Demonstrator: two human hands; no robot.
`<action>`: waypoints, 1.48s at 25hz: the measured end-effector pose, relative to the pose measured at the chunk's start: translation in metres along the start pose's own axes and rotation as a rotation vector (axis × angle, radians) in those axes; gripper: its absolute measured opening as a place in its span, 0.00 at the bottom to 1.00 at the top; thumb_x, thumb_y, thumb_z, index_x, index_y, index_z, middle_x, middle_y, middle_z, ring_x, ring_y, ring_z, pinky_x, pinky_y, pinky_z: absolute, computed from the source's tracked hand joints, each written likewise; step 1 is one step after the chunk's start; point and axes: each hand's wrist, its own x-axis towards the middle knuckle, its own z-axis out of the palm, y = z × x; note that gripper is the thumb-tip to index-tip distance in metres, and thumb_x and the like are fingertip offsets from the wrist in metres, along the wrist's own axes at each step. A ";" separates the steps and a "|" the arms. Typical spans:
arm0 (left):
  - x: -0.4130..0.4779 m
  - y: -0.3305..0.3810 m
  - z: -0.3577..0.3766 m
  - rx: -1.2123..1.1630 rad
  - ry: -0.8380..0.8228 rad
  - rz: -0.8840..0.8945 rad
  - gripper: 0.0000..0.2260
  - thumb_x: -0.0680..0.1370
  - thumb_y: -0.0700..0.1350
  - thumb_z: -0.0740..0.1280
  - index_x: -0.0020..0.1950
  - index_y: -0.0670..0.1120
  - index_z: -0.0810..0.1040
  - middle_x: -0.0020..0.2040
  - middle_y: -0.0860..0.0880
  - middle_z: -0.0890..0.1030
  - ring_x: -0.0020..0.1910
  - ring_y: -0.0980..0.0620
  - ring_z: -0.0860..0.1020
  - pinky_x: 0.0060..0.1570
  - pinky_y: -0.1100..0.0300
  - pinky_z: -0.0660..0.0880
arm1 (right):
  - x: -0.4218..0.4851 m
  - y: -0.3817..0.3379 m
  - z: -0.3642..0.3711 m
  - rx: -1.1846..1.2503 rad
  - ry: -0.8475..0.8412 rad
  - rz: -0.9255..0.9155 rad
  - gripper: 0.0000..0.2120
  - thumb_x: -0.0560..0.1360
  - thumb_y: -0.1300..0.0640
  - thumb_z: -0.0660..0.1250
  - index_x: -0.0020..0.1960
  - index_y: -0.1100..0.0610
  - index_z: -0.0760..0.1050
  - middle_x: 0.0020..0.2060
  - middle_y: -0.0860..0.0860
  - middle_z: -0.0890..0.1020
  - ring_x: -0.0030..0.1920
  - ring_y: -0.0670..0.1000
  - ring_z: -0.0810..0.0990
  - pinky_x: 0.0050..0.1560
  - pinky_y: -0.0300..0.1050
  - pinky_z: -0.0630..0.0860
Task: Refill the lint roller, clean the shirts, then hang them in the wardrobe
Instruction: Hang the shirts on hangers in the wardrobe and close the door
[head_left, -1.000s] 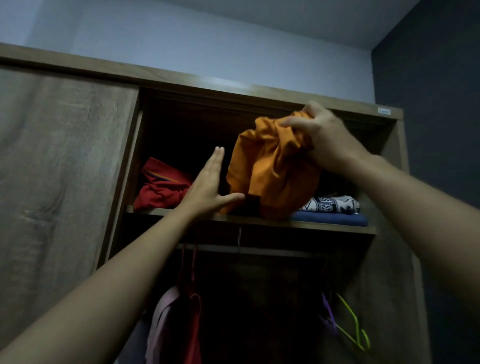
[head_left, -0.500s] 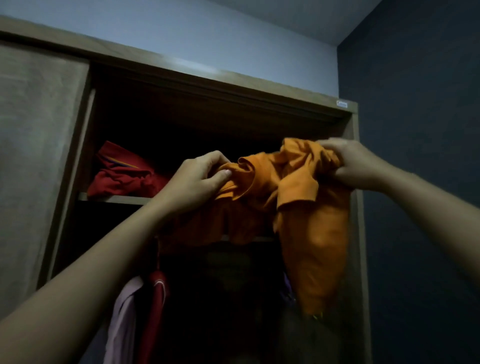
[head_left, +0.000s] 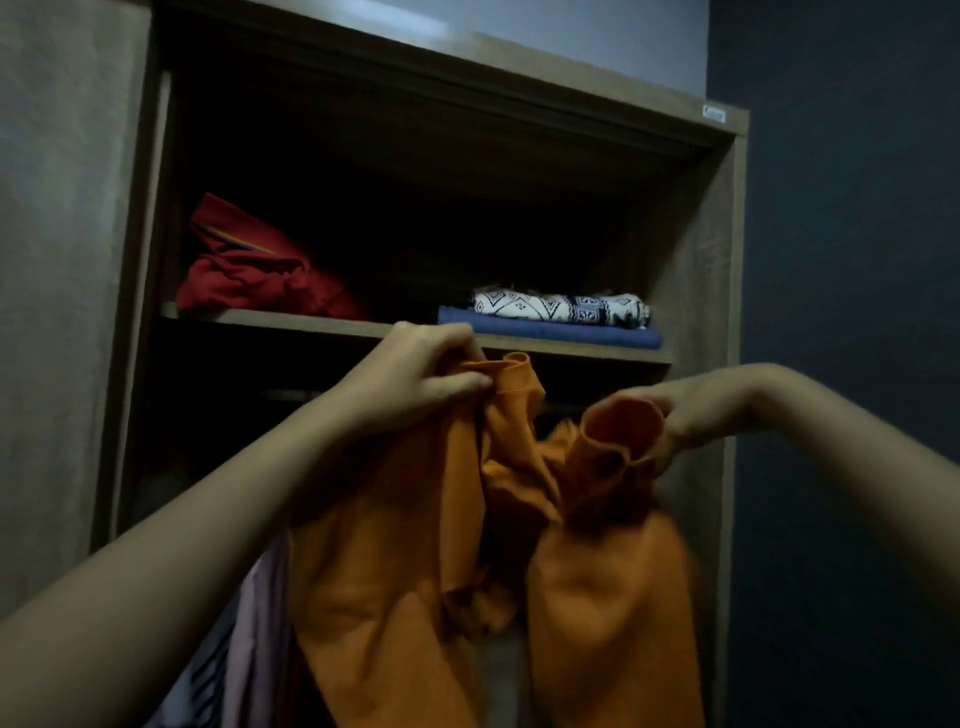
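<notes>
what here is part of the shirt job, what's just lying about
In the job: crumpled orange fabric shirt, left hand, right hand (both gripping it), brown wooden wardrobe.
Lying about: bunched red garment, folded white patterned cloth, folded blue cloth.

Both arms are raised forward. The left hand (head_left: 415, 376) and right hand (head_left: 706, 410) each pinch the shirt (head_left: 384, 571), fingers curled.

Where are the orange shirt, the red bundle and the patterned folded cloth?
orange shirt (head_left: 374, 561): head view, left hanging panel.
red bundle (head_left: 249, 275): head view, middle of the heap.
patterned cloth (head_left: 556, 310): head view, folded front face.
</notes>
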 end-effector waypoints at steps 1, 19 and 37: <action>-0.003 0.001 0.007 -0.054 -0.005 -0.038 0.06 0.74 0.48 0.70 0.47 0.47 0.79 0.41 0.54 0.80 0.41 0.61 0.78 0.40 0.68 0.72 | 0.003 -0.001 0.011 0.059 -0.027 -0.004 0.37 0.65 0.60 0.73 0.68 0.43 0.62 0.65 0.49 0.69 0.65 0.52 0.68 0.67 0.53 0.67; -0.062 0.001 -0.036 0.074 -0.265 -0.213 0.10 0.71 0.46 0.66 0.51 0.46 0.81 0.47 0.50 0.80 0.45 0.58 0.77 0.48 0.64 0.71 | 0.027 -0.038 0.067 0.292 0.624 -0.553 0.10 0.80 0.53 0.55 0.45 0.44 0.73 0.35 0.42 0.76 0.34 0.36 0.76 0.38 0.34 0.72; -0.139 0.011 -0.005 -0.530 -0.349 -0.621 0.10 0.74 0.48 0.66 0.54 0.49 0.81 0.49 0.54 0.83 0.49 0.58 0.81 0.44 0.67 0.77 | 0.031 -0.006 0.132 0.640 0.531 -0.364 0.15 0.77 0.69 0.56 0.42 0.53 0.76 0.29 0.45 0.79 0.28 0.38 0.77 0.31 0.30 0.71</action>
